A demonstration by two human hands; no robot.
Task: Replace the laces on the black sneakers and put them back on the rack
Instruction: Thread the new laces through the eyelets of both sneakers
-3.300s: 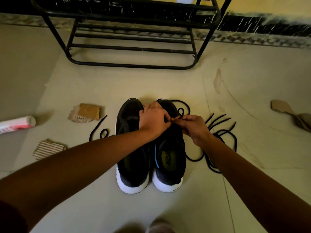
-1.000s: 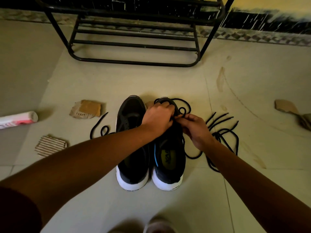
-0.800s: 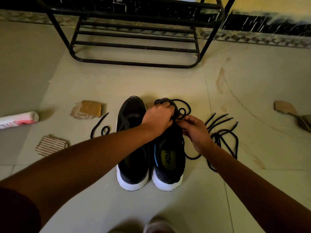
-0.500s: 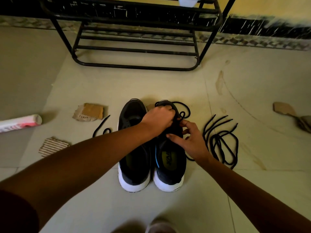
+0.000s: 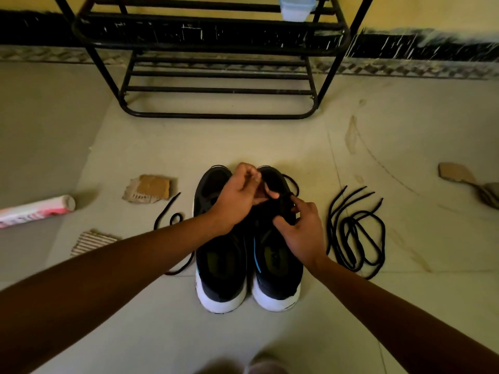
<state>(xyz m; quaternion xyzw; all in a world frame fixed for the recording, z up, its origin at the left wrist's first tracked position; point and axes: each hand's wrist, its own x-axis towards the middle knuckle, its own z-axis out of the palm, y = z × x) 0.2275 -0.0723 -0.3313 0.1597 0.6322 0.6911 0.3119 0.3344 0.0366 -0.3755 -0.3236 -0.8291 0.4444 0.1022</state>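
Over the right sneaker (image 5: 278,268), the left hand (image 5: 239,197) pinches a black lace (image 5: 294,183) with curled fingers. The right hand (image 5: 301,229) pinches it nearer.

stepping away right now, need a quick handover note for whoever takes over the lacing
Left hand pinches the lace over the right sneaker, near its front; right hand pinches it nearer the tongue.
The left sneaker stands beside it on the floor, before the rack; loose laces lie to the right, another lace to the left.
Done: right sneaker's lacing begun.
Left: finish it, check the left sneaker, put both on the rack.
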